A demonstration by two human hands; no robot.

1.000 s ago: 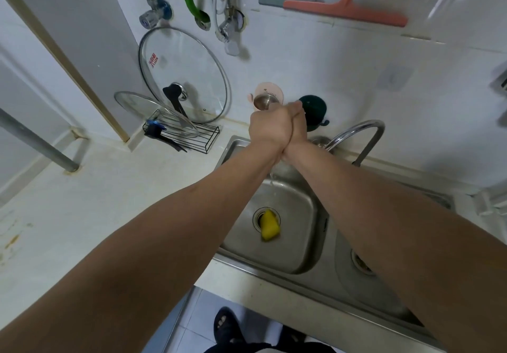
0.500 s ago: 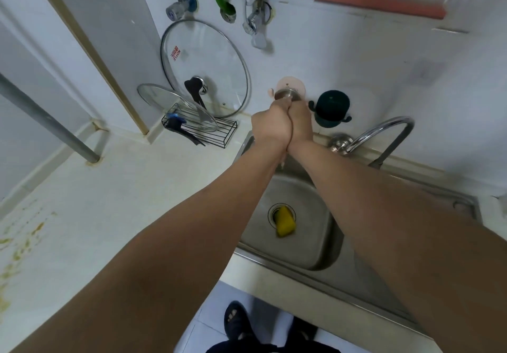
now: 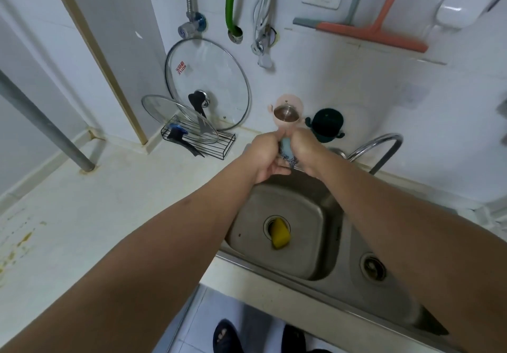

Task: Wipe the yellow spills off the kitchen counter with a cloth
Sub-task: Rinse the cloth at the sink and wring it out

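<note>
1. A pale kitchen counter [image 3: 90, 215] stretches away to the left of the person's two outstretched arms, well apart from both hands.
2. A steel double sink [image 3: 323, 265] lies directly below and nearer the viewer than the hands; a curved tap [image 3: 375, 144] stands just to the right of the right hand.
3. Two glass pot lids [image 3: 208, 84] lean in a wire rack against the wall, up and to the left of the left hand.
4. A yellow sponge [image 3: 280, 233] sits on the drain of the left basin, well below the hands.
5. The left hand [image 3: 264, 158] and the right hand [image 3: 307, 152] are held close together above the back edge of the sink. Both are curled tight around a small bunched cloth [image 3: 286, 152], pale blue with a dark checked edge, which shows only in the narrow gap between them. It looks as if it is being wrung, though no dripping water can be made out.
6. The yellow spills [image 3: 23, 240] speckle the far left edge of the counter, far from the cloth and hands, and appear untouched.
7. Judging by this, the wiping itself has not begun. The cloth is in hand and seemingly being readied; carrying it left and rubbing the stains away is all still to do.
</note>
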